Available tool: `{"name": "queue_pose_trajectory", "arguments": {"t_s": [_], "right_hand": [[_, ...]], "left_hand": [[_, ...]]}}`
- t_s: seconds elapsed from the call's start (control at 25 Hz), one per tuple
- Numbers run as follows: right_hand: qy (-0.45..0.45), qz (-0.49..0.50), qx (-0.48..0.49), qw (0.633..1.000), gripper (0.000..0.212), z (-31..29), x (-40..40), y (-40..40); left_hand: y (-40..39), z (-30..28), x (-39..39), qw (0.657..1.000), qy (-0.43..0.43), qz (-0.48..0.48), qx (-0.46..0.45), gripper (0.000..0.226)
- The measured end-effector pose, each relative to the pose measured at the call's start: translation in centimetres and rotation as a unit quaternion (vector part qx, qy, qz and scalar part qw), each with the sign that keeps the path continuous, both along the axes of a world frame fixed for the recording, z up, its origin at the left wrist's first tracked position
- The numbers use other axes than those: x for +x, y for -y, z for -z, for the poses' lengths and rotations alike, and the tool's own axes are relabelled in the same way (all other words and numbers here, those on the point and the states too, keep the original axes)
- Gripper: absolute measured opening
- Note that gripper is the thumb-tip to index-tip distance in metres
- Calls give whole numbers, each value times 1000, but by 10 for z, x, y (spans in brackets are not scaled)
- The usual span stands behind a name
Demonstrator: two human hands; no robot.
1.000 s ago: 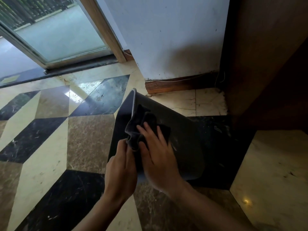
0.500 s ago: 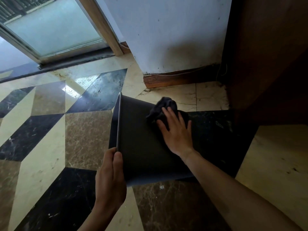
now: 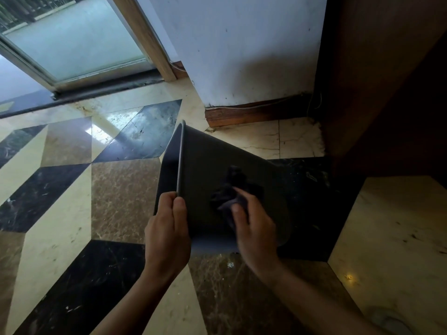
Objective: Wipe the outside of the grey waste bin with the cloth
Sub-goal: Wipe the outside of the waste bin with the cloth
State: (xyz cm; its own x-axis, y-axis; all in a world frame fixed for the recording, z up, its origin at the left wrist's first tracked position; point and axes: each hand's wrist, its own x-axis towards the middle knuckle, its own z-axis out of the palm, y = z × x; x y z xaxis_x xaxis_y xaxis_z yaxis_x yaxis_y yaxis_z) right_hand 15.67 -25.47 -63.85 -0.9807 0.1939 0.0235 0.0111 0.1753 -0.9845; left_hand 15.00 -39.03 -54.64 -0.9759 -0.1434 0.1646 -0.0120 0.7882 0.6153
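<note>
Marble floor (image 3: 121,197) by the wall: I am tipping the grey waste bin (image 3: 208,165) by its rim, left hand (image 3: 167,233) grip pinched there, right hand (image 3: 256,228) pressing the cloth (image 3: 229,189) on its side; hard rubbing risks slipping the rim free.

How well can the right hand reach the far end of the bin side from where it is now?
Probably yes. The right hand presses the cloth on the bin side, and the grey surface beyond it is bare. The left hand grips the rim, away from that path.
</note>
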Motion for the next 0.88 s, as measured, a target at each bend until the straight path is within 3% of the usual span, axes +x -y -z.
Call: {"name": "queue_pose_trajectory", "arguments": {"t_s": [0.08, 0.16, 0.32, 0.52, 0.68, 0.88], "right_hand": [[-89, -64, -23, 994, 40, -27, 4, 24], [-122, -95, 11, 988, 43, -41, -8, 31], [-52, -136, 140, 979, 56, -29, -60, 17], [31, -94, 179, 979, 60, 17, -117, -6], [109, 17, 152, 982, 56, 56, -111, -40], [241, 73, 66, 966, 57, 82, -76, -67]], "left_hand": [[-4, 0, 2, 1000, -2, 14, 21, 25], [-4, -1, 4, 999, 8, 11, 48, 24], [-4, 1, 12, 1000, 3, 11, 25, 21], [8, 6, 20, 999, 33, -17, 32, 22], [17, 8, 19, 998, 38, -34, 37, 24], [20, 7, 16, 998, 45, -16, 28, 23]]}}
